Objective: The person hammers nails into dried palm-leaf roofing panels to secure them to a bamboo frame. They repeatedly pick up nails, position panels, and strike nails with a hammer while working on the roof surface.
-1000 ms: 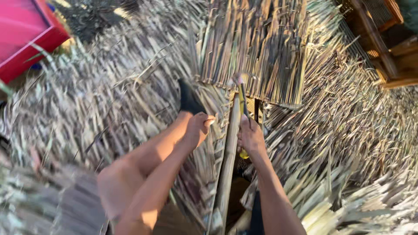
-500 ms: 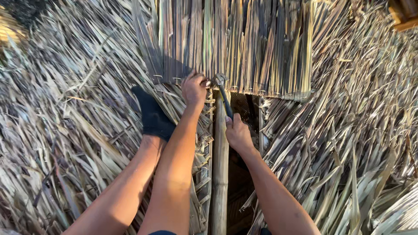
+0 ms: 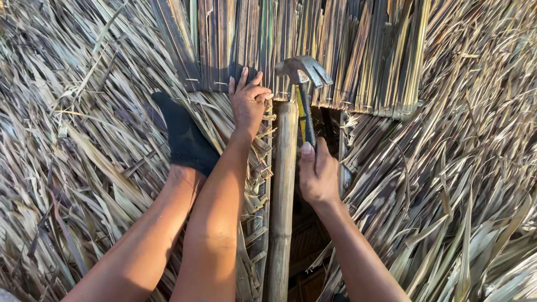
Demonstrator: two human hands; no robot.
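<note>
The whole frame is filled by a roof surface of dry, straw-coloured palm-leaf thatch, its loose blades running diagonally at left and right. Across the upper centre lies a row of folded dark leaf strips, laid side by side and ending in an even lower edge. A pale round bamboo pole runs from that edge straight down to the bottom centre; a dark gap opens just to its right. At centre left, a foot in a black sock rests on the thatch, its leg reaching the lower left.

The claw hammer with a grey steel head and a black-and-yellow handle sits at upper centre, head over the strip edge just above the pole top, handle pointing down. The right hand is closed around the lower handle, thumb laid along it. The left hand lies flat, fingers spread, pressing the strips just left of the hammer head.
</note>
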